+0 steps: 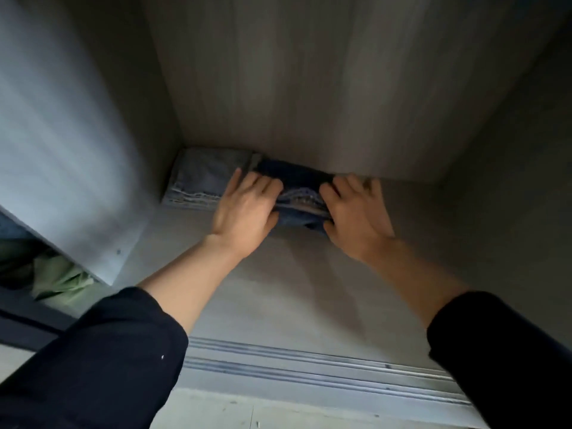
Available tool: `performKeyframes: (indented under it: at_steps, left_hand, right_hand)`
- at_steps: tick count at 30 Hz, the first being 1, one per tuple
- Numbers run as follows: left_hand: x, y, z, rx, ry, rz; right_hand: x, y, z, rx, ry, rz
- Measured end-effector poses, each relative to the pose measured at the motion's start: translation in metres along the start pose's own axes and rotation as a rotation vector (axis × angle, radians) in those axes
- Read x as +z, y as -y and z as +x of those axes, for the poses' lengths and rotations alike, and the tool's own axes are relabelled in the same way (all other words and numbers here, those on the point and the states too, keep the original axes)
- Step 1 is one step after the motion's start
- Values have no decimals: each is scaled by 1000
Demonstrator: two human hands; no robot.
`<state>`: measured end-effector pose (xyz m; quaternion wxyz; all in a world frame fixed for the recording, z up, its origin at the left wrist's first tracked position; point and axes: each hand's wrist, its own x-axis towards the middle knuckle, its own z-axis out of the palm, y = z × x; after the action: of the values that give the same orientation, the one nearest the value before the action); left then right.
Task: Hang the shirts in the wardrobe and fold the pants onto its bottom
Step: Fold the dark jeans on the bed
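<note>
Dark jeans half hidden by left hand and right hand, blurred fingers curled round their ends

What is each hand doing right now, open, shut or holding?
Left hand: grips the dark jeans, thumb at their front edge.
Right hand: grips the same jeans.

Both arms were extended toward frame centre, dark sleeves ending mid-forearm. My left hand and right hand were palm-down, fingers over and thumbs tucked under, gripping the folded pants between them.
</note>
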<state>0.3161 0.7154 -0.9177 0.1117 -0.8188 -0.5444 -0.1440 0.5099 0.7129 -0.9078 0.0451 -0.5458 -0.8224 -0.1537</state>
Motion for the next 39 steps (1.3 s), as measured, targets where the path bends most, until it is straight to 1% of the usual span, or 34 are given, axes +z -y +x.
performKeyframes:
  at_steps: [3, 5, 7, 10, 13, 16, 21, 29, 33, 35, 37, 39]
  left_hand:
    - [47, -22, -32, 0, 259, 38]
    - [67, -36, -52, 28, 335, 23]
    - [80, -40, -58, 47, 317, 42]
    - [93, -32, -45, 27, 264, 34]
    - [110, -27, -24, 1, 263, 59]
    - [132, -22, -11, -24, 204, 36]
    - [165, -14, 7, -72, 332, 88]
    - [172, -4, 43, -201, 352, 92]
    - [169, 5, 47, -178, 366, 8]
    - [163, 10, 37, -178, 442, -103]
    - [152, 13, 19, -184, 552, -212]
    - [136, 13, 0, -181, 603, -243]
  right_hand:
    - [48, 21, -36, -23, 179, -22]
    - [66, 33, -55, -87, 252, -38]
    - [80, 32, -61, -99, 285, 7]
    - [97, 17, -49, -2, 339, 68]
    - [118, 6, -32, 92, 379, 124]
    - [136, 2, -21, 147, 387, 153]
    - [160, -5, -2, 171, 362, 240]
    - [170, -5, 27, 180, 360, 354]
    - [170, -12, 38, 195, 411, 406]
    - [166, -15, 42, 232, 478, 452]
    - [157, -13, 39, 261, 536, 511]
    - [142, -8, 26, 274, 549, 549]
